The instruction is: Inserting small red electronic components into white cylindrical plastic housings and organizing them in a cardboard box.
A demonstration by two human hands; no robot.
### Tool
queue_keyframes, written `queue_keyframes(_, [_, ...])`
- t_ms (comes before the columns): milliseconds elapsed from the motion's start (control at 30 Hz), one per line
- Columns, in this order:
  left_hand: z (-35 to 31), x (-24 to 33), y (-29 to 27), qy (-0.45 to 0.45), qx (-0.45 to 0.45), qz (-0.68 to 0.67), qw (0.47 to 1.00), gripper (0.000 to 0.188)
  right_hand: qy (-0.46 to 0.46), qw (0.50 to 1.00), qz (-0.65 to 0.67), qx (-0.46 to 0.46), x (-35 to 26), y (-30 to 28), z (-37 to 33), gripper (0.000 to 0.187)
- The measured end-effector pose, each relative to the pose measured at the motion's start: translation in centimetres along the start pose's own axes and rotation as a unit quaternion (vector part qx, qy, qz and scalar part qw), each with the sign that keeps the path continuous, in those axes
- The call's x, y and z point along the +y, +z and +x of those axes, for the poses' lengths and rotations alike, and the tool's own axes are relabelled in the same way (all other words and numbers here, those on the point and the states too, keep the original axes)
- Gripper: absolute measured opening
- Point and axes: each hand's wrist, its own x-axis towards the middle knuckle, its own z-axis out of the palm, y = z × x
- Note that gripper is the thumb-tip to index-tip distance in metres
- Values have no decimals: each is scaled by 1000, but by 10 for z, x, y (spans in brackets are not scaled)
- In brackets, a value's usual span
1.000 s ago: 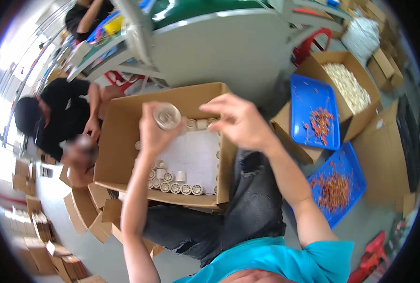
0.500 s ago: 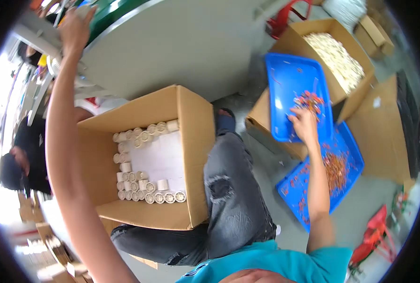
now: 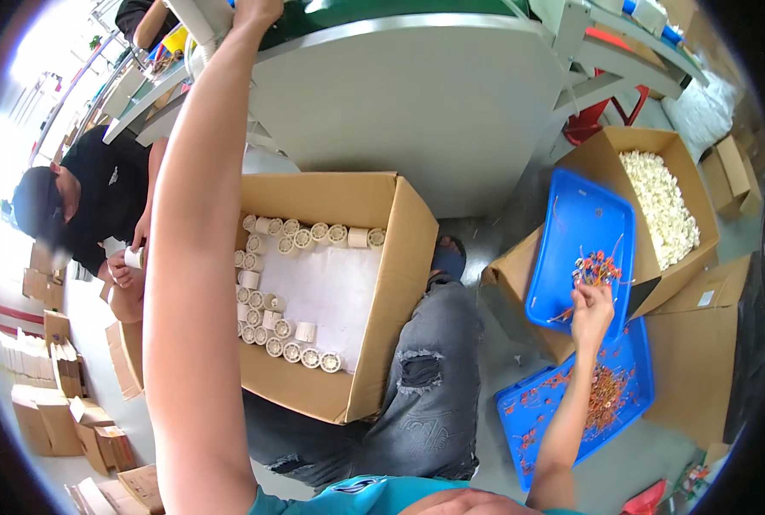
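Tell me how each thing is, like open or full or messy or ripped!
Big box: open, partly filled.
White rolls: loose, lying close together.
Right box: open, with lots of white bits inside.
Upper tray: orange bits piled in it.
Lower tray: messy, bits scattered and heaped.
Jeans: ripped.
Left hand: partly out of view, grip unclear.
Right hand: at the orange bits, grip unclear.

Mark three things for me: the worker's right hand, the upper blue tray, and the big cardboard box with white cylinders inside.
Right hand [image 3: 592,315]: head view, middle of the hand.
Upper blue tray [image 3: 580,227]: head view, bare floor.
Big cardboard box [image 3: 392,296]: head view, right wall.
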Motion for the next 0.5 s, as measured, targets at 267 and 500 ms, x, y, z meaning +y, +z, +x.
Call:
queue_keyframes(267, [1, -13, -29, 64, -23, 87, 994, 60, 38, 992, 117, -40, -11, 2, 1, 28])
queue_keyframes(500, [-130, 78, -81, 217, 160, -205, 941, 55, -26, 988, 78, 130, -12, -44, 9, 23])
